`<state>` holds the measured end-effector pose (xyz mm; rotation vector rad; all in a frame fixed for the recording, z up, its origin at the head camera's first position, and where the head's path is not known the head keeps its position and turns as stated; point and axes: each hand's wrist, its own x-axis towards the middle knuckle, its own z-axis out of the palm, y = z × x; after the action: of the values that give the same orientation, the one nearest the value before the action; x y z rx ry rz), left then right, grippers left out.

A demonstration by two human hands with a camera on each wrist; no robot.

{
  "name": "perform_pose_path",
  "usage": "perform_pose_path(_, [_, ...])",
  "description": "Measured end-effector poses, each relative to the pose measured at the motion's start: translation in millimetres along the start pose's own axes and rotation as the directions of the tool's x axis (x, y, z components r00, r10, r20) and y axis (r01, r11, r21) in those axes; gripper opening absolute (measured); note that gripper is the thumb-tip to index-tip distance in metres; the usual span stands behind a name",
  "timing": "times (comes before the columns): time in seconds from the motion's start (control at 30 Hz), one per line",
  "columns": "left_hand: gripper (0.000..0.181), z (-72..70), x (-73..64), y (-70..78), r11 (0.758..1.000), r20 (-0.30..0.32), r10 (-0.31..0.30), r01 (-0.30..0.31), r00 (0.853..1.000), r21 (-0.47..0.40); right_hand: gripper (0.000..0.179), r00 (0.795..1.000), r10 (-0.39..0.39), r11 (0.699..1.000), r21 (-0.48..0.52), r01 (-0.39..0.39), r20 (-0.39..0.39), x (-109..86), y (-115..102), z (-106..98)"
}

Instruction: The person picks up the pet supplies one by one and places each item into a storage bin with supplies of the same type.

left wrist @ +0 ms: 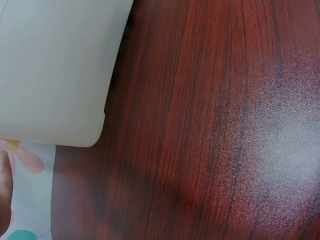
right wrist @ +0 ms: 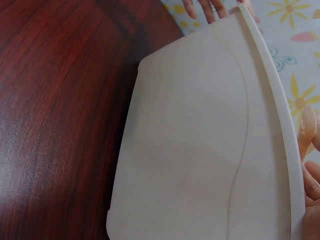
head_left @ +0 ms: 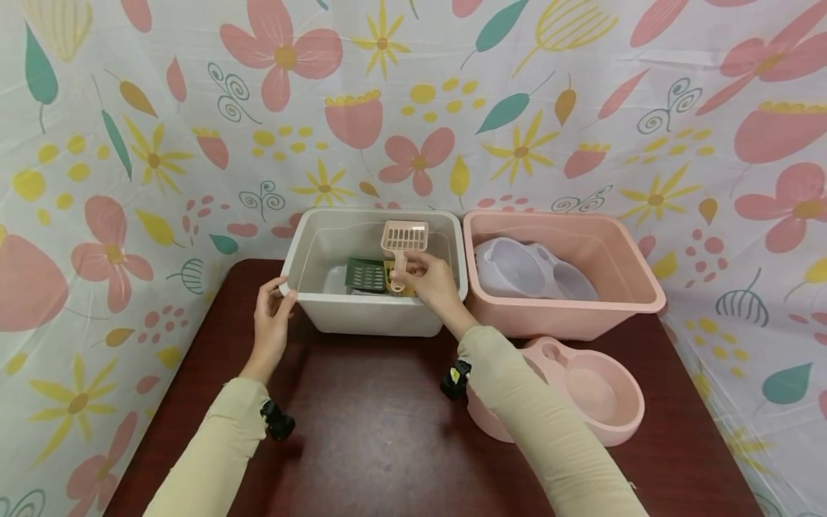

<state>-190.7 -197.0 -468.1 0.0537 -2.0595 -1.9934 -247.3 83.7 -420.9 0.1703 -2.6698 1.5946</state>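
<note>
A white litter box (head_left: pixel 371 316) stands at the back of the table. My left hand (head_left: pixel 271 316) holds its front left corner, with fingertips and thumb at the rim. Over the box my right hand (head_left: pixel 431 281) pinches the handle of a pink litter scoop (head_left: pixel 405 237), its slotted head pointing up and away. Down inside the box lie a dark green slotted scoop (head_left: pixel 367 274) and a yellow item (head_left: pixel 390 268), partly covered by the pink scoop and my right hand. In the right wrist view, the box's outer wall (right wrist: pixel 190 125) hides most of my right hand.
To the right, a pink litter box (head_left: pixel 536 316) holds a greyish-lilac double pet bowl (head_left: pixel 517 266). A pink double pet bowl (head_left: pixel 614 402) sits in front, partly behind my right sleeve. The dark red-brown table (head_left: pixel 368 431) meets a flower-patterned cloth (head_left: pixel 413 93) behind.
</note>
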Motion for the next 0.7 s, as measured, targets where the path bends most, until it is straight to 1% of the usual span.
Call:
perform_pose_path(0.17, [0.041, 0.3, -0.6, 0.3, 1.000, -0.004, 0.003, -0.003, 1.000, 0.002, 0.050, 0.999, -0.026, 1.000, -0.009, 0.025, -0.021, -1.1, 0.0, -0.1])
perform_pose_path(0.33, [0.041, 0.3, -0.4, 0.6, 1.000, -0.001, 0.005, -0.005, 1.000, 0.000, 0.042, 0.997, -0.062, 0.998, -0.011, 0.062, -0.050, -1.7, 1.3, 0.6])
perform_pose_path(0.47, [0.041, 0.4, -0.2, 0.9, 1.000, -0.001, 0.006, -0.006, 1.000, 0.001, 0.036, 0.992, -0.098, 0.995, 0.023, 0.100, -0.082, -2.1, 1.7, 1.1])
perform_pose_path(0.7, [0.041, 0.1, -0.8, 0.4, 1.000, 0.004, -0.007, 0.007, 1.000, -0.010, 0.033, 0.987, -0.118, 0.988, 0.087, 0.128, -0.106, -6.5, -1.2, -0.1])
